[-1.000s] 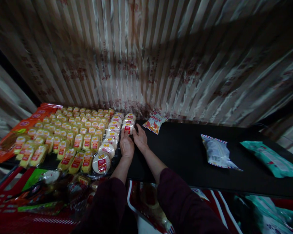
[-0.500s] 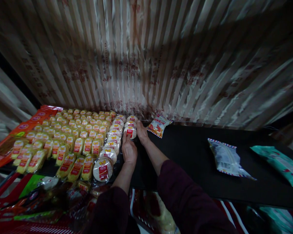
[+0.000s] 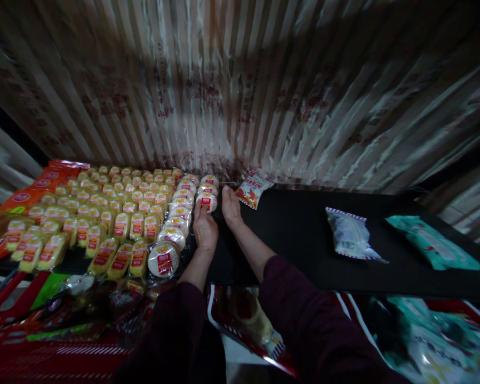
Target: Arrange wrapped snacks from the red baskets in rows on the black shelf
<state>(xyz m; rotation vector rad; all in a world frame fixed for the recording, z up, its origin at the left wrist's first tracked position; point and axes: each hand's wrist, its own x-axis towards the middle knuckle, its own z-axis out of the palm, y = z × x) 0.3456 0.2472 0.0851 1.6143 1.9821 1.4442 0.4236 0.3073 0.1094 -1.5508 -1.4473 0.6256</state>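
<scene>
My left hand (image 3: 205, 226) touches the front white round wrapped cracker (image 3: 207, 201) of a short column with its fingertips. Just right of that column, my right hand (image 3: 231, 205) is held upright, fingers extended, a small gap from the crackers. To the left runs a longer column of round crackers (image 3: 173, 223), with a large one (image 3: 163, 260) in front. Rows of yellow wrapped snacks (image 3: 121, 226) stand farther left. A white and red snack bag (image 3: 253, 191) lies behind my right hand, near the curtain.
A blue-white bag (image 3: 350, 233) and a teal packet (image 3: 436, 242) lie on the black table (image 3: 288, 240). An orange package (image 3: 36, 192) is at the far left. Below the front edge are red baskets (image 3: 64, 362) with packets. A striped curtain (image 3: 232, 96) hangs behind.
The view has shifted, so the table items appear higher and farther left. My right hand has moved slightly away from the short cracker column, while my left fingertips stay on its front cracker.
</scene>
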